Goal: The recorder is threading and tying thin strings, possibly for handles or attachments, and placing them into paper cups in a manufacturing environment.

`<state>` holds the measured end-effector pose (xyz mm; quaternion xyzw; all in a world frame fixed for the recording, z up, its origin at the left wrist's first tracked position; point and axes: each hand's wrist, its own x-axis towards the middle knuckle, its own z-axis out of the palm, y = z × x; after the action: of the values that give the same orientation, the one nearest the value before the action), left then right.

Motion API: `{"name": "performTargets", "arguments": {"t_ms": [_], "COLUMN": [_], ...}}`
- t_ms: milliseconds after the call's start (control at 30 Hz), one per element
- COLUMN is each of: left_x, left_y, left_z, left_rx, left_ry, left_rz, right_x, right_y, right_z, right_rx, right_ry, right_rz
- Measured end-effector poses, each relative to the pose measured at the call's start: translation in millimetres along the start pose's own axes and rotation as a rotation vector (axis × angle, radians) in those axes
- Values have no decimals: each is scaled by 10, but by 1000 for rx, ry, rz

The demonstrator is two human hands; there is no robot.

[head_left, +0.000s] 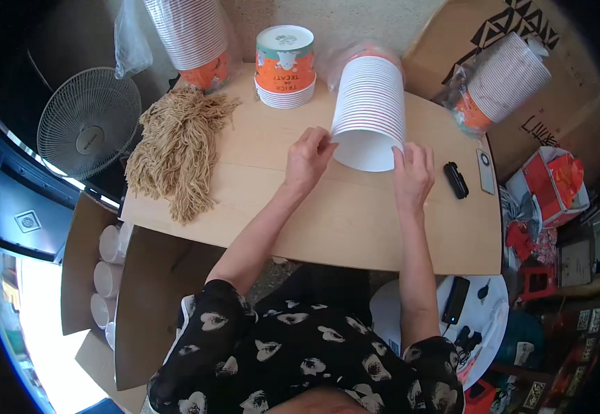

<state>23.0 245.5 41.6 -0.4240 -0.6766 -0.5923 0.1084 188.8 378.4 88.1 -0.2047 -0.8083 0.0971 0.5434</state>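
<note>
A long stack of white paper cups (370, 96) lies on its side, its closely nested rims making fine ridges and its round, smooth mouth facing the person; thin, crinkled clear plastic gathers at the far end. The left hand (308, 162) is at the left edge of that mouth, fingers curled with the tips close together; the right hand (414, 178) is at the right edge, thumb against the rim and the other fingers bent. Whether either pinches the paper, I cannot tell. Behind stands a short upside-down pile of orange printed tubs (285, 65), and at left a shaggy heap of tan yarn (176, 148) lies in loose strands. A slim black plastic object (455, 181) sits right of the right hand. The surface (341, 221) is smooth pale wood-tone board, its near edge curved by the lens. Around it are a plain wall (410, 21), a round wire-caged fan (89, 121), an open cardboard box (144, 303) and a round white stand (490, 331).
</note>
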Motion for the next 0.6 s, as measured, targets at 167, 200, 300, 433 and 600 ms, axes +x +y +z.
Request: {"name": "performTargets", "arguments": {"t_ms": [167, 200, 300, 433, 600], "left_x": [-86, -105, -132, -138, -177], "left_y": [-10, -20, 25, 53, 140], "left_z": [161, 162, 179, 235, 193], "left_rx": [13, 17, -9, 21, 31], "left_ry": [101, 123, 165, 169, 169], "left_rz": [-15, -18, -35, -88, -119], "right_x": [-185, -200, -239, -186, -158], "right_y": [261, 279, 328, 237, 220], "right_z": [-27, -11, 39, 37, 67], "right_rx": [-16, -47, -28, -49, -5], "right_ry": [-26, -18, 39, 25, -44], "right_rz": [105, 82, 56, 85, 115]}}
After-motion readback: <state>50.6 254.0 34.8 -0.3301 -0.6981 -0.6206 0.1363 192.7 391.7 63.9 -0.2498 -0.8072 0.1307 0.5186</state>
